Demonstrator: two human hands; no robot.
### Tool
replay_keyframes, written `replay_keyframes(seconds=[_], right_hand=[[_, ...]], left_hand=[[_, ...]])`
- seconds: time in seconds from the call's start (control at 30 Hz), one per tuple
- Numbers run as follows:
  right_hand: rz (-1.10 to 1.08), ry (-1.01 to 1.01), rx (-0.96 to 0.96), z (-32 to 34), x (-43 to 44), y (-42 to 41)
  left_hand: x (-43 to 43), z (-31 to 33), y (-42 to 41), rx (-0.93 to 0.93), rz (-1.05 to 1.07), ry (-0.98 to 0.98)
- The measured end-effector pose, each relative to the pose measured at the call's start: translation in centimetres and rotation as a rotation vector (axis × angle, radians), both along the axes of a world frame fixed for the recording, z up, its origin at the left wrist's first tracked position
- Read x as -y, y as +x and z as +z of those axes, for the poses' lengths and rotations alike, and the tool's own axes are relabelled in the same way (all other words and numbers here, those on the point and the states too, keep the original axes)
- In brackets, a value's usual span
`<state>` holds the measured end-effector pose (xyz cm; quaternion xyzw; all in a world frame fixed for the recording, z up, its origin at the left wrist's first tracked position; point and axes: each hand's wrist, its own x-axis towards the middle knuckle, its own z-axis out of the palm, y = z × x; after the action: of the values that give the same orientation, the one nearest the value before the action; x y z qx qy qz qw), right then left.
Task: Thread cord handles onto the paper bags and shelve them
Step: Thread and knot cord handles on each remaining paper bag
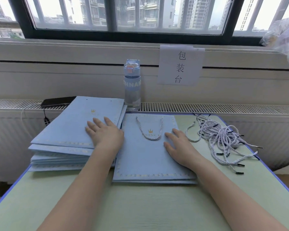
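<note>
2 hands down flat, neither gripping anything. Left hand (105, 132) lies palm-down, fingers straight, on top of the stack of paper bags (65, 130) at centre left of frame; the stack is light blue, fanned unevenly, with a gold crown print on the top one. Right hand (178, 147) rests palm-down with fingers spread on the threaded bag (143, 160), which lies flat mid-frame, just beside the stack. 1 cord handle (150, 130) sits on that bag as a U-shaped loop over its crown logo, between the 2 hands. Loose cords (223, 139), white twisted with dark tips, are tangled in a heap at centre right on the green table (140, 205). At the back: water bottle (132, 84) upright behind the bags, phone (57, 100) on the radiator grille at left, paper sign (180, 65) taped to the wall under the window.
</note>
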<state>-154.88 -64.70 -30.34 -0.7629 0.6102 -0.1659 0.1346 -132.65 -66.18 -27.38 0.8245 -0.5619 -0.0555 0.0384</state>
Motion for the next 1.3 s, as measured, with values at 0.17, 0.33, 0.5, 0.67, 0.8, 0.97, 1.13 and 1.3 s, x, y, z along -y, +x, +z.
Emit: replay_keyframes(seconds=[0.17,0.33,0.5,0.67,0.8,0.97,1.13,1.3], right_hand=[[0.002,0.028,-0.006,0.0,0.0,-0.1],[0.000,0.044,0.000,0.0,0.0,-0.1],[0.007,0.033,0.022,0.3,-0.3,-0.1],[0.038,-0.078,0.049,0.3,-0.3,0.0],[0.068,-0.190,0.175,0.9,-0.6,0.1],[0.034,-0.331,0.359,1.4,-0.6,-0.2],[-0.047,-0.211,0.899,3.2,-0.4,-0.8],[-0.292,-0.075,1.487,4.1,0.2,-2.5]], left_hand=[[-0.2,0.2,-0.1,0.030,-0.022,0.049],[-0.6,0.9,0.0,0.024,-0.057,0.061],[-1.6,2.1,-0.7,0.151,-0.122,0.024],[-2.4,3.5,-0.9,0.166,-0.135,-0.106],[-3.7,5.8,-0.7,0.160,-0.138,-0.249],[-6.9,8.3,-2.3,0.258,-0.185,-0.392],[-10.7,7.6,-7.8,0.184,-0.430,-0.471],[-11.1,3.4,-10.7,0.273,-0.682,-0.599]])
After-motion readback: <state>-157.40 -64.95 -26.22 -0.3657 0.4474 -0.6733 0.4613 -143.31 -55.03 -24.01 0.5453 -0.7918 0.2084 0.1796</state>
